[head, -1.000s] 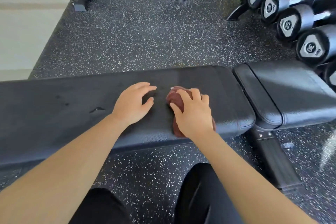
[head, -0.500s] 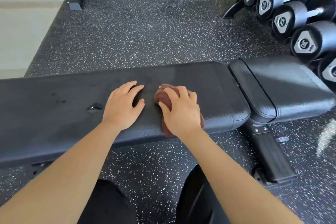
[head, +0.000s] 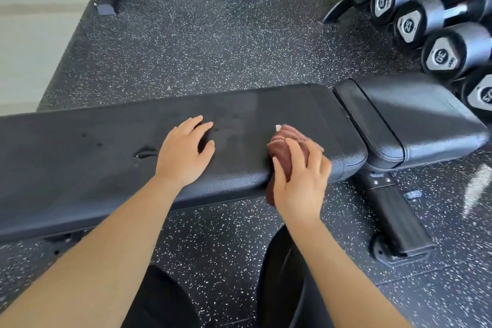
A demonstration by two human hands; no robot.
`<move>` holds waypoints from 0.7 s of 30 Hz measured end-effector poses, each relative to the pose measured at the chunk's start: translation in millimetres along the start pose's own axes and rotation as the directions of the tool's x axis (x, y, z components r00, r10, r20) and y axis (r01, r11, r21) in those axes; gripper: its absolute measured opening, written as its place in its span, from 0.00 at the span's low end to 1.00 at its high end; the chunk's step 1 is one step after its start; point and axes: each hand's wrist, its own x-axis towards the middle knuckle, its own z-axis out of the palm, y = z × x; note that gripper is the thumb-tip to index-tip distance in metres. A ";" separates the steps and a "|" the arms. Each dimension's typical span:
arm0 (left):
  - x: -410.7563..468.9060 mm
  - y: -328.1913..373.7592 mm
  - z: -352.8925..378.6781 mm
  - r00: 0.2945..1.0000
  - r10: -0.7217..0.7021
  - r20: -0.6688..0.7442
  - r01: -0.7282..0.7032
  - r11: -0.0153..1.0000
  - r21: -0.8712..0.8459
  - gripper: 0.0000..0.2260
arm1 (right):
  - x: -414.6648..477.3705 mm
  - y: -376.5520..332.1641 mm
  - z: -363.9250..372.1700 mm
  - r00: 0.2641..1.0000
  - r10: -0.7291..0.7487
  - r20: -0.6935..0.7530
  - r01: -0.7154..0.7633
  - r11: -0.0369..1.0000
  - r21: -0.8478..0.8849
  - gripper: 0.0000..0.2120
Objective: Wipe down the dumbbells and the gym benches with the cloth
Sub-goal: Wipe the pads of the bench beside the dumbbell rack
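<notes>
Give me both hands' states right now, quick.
Left hand: open, fingers spread, resting empty on the long black padded bench.
Right hand: closed on the bunched reddish-brown cloth, pressing it against the bench's near edge.

Bright, even daylight fills the scene, strongest at the pale strip of floor [head: 32,21] on the upper left, which is nearly washed out. The long black padded bench [head: 80,162] shows a soft grey sheen across its top, and only faint shadows lie under the hands. The reddish-brown bunched cloth [head: 286,149] and the fingers [head: 314,157] of the right hand [head: 300,186] are smeared by motion blur. The row of black round-headed dumbbells [head: 415,21] at the upper right is soft and streaked too. Wide-angle distortion bows the bench's edges and stretches the forearms toward the lower corners.
</notes>
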 end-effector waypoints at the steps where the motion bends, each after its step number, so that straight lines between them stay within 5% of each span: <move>1: -0.2 0.3 -0.2 1.000 -0.001 -0.009 0.001 1.000 -0.004 0.19 | -3.5 -10.7 3.8 0.999 -0.029 0.014 0.028 1.000 0.004 0.16; 5: 2.9 -0.4 -2.2 0.999 0.015 0.033 -0.015 1.000 -0.002 0.20 | -6.0 -41.2 16.9 0.963 -0.203 0.178 0.217 0.974 -0.063 0.17; 10: 3.6 -13.7 -10.2 0.989 0.042 0.140 -0.051 0.997 0.062 0.21 | 20.3 -42.4 27.7 0.951 -0.101 0.292 0.134 0.986 -0.096 0.19; 21: -6.2 -19.6 -6.2 0.999 -0.029 0.035 0.025 0.995 0.097 0.20 | 10.1 -48.8 24.7 0.944 -0.141 0.300 0.184 0.976 -0.119 0.18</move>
